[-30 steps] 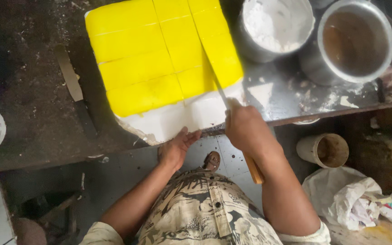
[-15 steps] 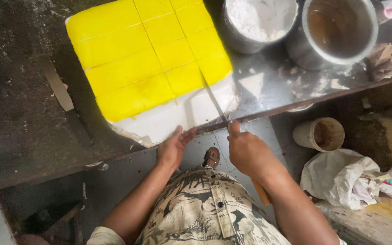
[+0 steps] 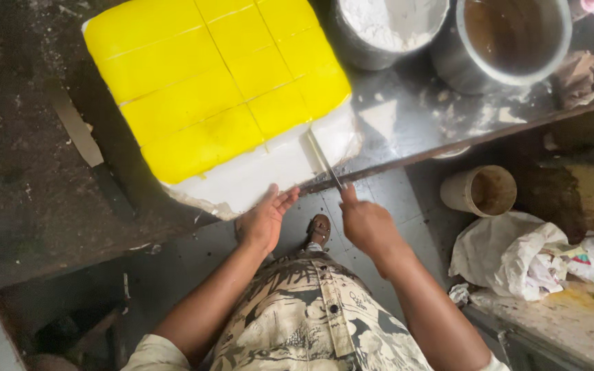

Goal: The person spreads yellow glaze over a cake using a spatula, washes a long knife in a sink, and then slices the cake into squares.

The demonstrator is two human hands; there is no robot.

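Head view: the right hand (image 3: 369,227) has its fingers closed around a knife (image 3: 324,159), blade lying on the white base at the near edge of the bench (image 3: 29,172). The left hand (image 3: 266,220) is open, fingers spread, holding nothing, just touching the slab's front edge. The yellow slab (image 3: 207,89) sits mid-bench and looks mostly cut into blocks already; I'd say the nearest left piece might want another cut. Two metal pots (image 3: 510,41) stand at the far right.
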